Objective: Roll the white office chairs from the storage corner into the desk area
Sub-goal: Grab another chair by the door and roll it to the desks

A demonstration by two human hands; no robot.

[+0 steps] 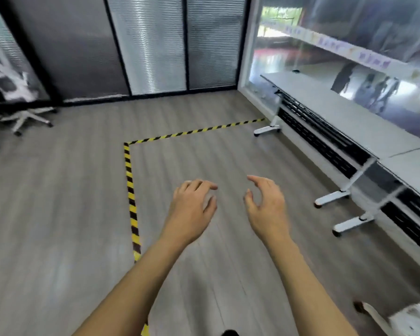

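Observation:
White office chairs [15, 93] stand at the far left by the glass partition; one white star base with castors [28, 118] shows clearly, the rest is cut off by the frame edge. Both my arms reach forward over the bare floor in the middle. My left hand [192, 207] and my right hand [267, 204] hover side by side with fingers spread and curled, holding nothing. Both are far from the chairs. A white chair part [398, 318] shows at the bottom right corner.
Grey desks [337, 112] on white wheeled legs run along the window wall on the right. Yellow-black hazard tape [131, 197] marks a corner on the wood-look floor. Glass partitions with blinds [150, 44] close off the back.

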